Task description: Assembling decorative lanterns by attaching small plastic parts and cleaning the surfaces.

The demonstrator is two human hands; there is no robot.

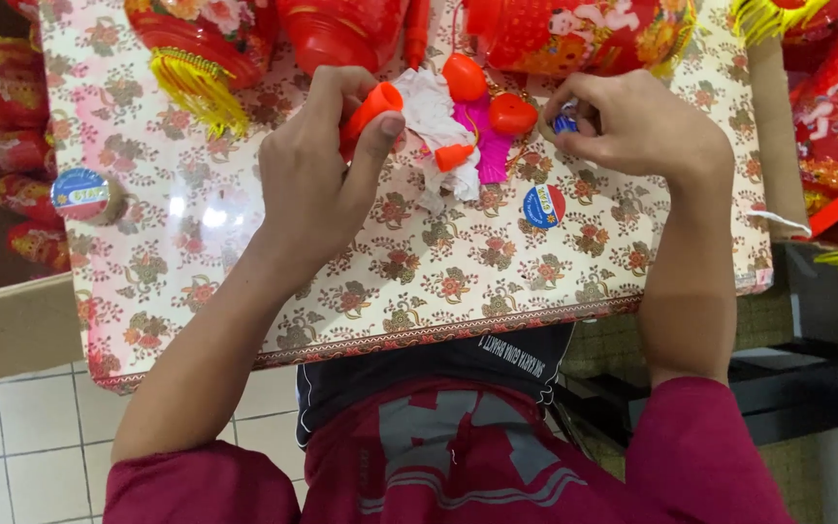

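Left hand (317,170) gripping orange cone (372,107), right hand (632,126) apart

I see an orange plastic piece (372,107) in the left hand (317,180); it is tube-shaped with a rounded end, it is tilted, and it is pinched between the thumb and the fingers near the far edge of the table (244,291). The right hand (637,126) closes its fingertips on a small blue and white round piece (564,122), which is mostly hidden, also close to the far edge. Between the two hands lie more parts in one group: two orange heart-shaped pieces (513,114), a small orange cone (453,156), a pink flat piece (490,150) and a crumpled white sheet (434,121) under them.
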